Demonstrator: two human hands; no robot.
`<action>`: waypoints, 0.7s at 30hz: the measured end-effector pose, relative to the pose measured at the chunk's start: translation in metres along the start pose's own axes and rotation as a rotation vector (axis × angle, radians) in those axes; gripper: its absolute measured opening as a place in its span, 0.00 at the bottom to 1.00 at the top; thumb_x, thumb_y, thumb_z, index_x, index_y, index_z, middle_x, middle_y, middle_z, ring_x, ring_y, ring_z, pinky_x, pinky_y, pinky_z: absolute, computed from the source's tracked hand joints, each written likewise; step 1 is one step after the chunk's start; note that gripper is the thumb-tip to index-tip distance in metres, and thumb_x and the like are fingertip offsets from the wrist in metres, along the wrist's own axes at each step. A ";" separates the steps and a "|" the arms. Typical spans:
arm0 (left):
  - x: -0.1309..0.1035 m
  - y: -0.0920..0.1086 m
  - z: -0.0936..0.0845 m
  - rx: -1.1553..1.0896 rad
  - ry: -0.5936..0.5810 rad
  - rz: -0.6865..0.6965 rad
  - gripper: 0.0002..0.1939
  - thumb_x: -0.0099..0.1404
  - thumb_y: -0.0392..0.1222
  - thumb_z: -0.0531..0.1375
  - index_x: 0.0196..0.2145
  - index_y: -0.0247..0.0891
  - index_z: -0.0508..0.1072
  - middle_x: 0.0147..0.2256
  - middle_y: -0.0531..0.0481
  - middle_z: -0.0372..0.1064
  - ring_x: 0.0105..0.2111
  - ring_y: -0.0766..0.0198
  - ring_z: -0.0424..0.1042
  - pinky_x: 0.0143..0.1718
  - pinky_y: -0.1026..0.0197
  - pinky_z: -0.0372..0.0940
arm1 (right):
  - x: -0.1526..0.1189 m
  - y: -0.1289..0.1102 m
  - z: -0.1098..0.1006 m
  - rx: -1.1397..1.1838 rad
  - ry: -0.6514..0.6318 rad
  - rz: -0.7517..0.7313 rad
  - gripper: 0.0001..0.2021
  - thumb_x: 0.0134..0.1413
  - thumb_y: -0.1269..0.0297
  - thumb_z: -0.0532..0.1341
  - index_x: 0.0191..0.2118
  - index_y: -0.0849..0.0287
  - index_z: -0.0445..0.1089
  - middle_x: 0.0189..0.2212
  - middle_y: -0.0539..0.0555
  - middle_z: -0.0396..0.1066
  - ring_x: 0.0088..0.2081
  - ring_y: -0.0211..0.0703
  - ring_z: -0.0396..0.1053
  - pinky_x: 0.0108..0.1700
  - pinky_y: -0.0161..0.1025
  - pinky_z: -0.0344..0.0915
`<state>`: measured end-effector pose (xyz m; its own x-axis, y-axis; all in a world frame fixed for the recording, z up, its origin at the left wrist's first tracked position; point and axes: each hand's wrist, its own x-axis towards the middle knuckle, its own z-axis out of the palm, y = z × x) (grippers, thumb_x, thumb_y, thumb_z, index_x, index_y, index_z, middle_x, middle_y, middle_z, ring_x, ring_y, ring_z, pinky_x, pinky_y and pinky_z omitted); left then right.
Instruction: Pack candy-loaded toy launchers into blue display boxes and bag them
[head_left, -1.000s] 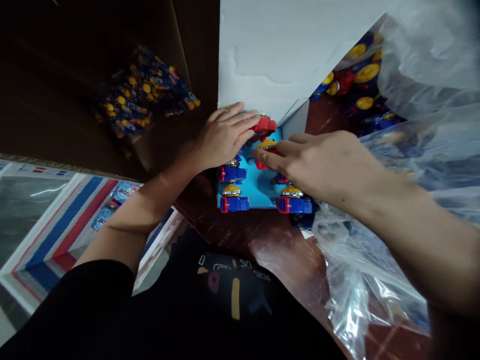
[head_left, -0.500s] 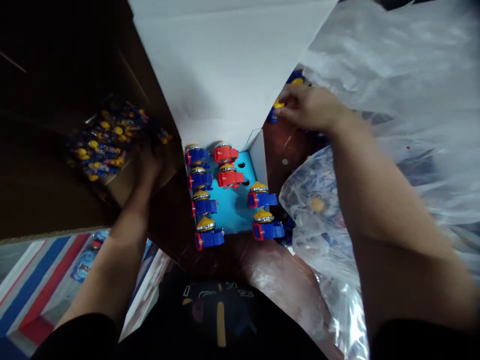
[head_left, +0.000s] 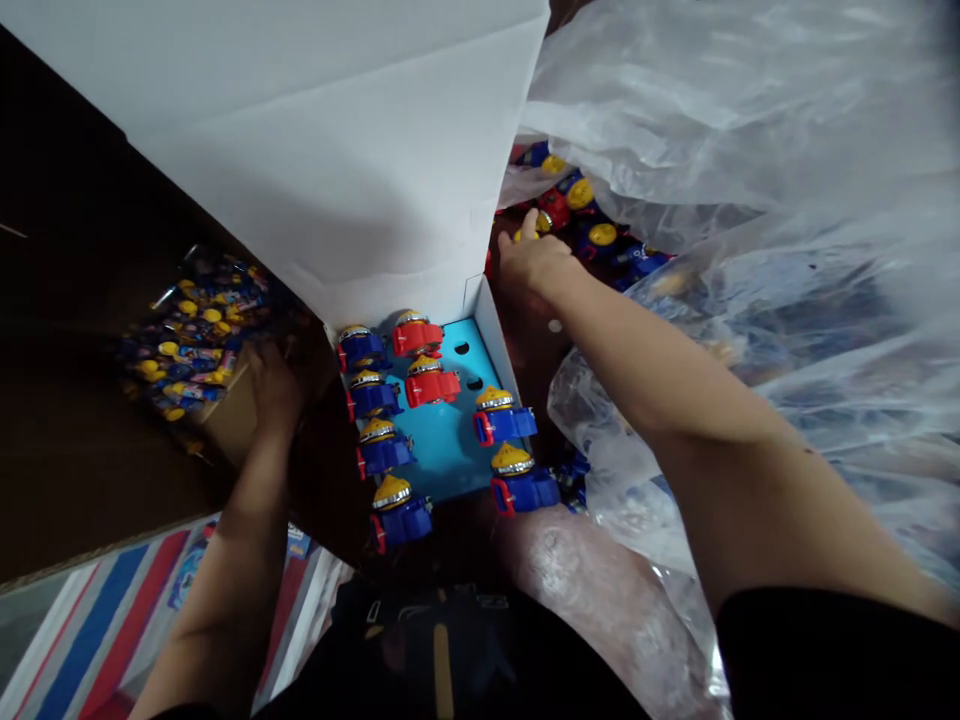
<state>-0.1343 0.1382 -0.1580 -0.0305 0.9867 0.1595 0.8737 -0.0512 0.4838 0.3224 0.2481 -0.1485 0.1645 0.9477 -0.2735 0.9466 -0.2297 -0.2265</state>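
A white box with a raised lid [head_left: 330, 130] has a light-blue insert [head_left: 446, 450] with round holes. Several blue toys with yellow tops [head_left: 386, 447] stand along its left side, two red ones [head_left: 431, 382] beside them, and two blue ones [head_left: 525, 488] at the right. Beyond the box's right side, my right hand [head_left: 532, 262] reaches over a pile of blue and red toys [head_left: 581, 205], fingers apart. My left hand [head_left: 274, 375] is at the edge of a small carton [head_left: 231, 415], near many small yellow-and-blue pieces [head_left: 187, 350]; its fingers are dim and partly hidden.
A large brown carton [head_left: 67, 430] stands on the left. Clear plastic bags [head_left: 750, 300] spread over the right side, with toys inside some. Striped cloth [head_left: 112, 620] lies at the lower left. A dark reddish surface [head_left: 525, 330] shows beside the white box.
The view has shifted, so the box appears lower and more to the left. My right hand has opened over the toy pile; earlier its fingers were at a yellow-and-blue toy.
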 end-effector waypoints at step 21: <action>-0.118 0.160 -0.115 -0.780 -0.699 0.034 0.19 0.74 0.56 0.67 0.51 0.40 0.84 0.46 0.47 0.82 0.43 0.57 0.79 0.45 0.60 0.73 | -0.281 0.004 -0.070 0.813 0.408 -0.637 0.11 0.67 0.49 0.59 0.41 0.50 0.69 0.40 0.55 0.75 0.43 0.54 0.76 0.42 0.53 0.71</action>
<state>-0.0464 -0.0044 -0.0009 0.4927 0.8396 -0.2288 0.3056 0.0792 0.9488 0.2993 -0.0037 -0.0075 -0.0671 0.9117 0.4054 0.4507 0.3902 -0.8029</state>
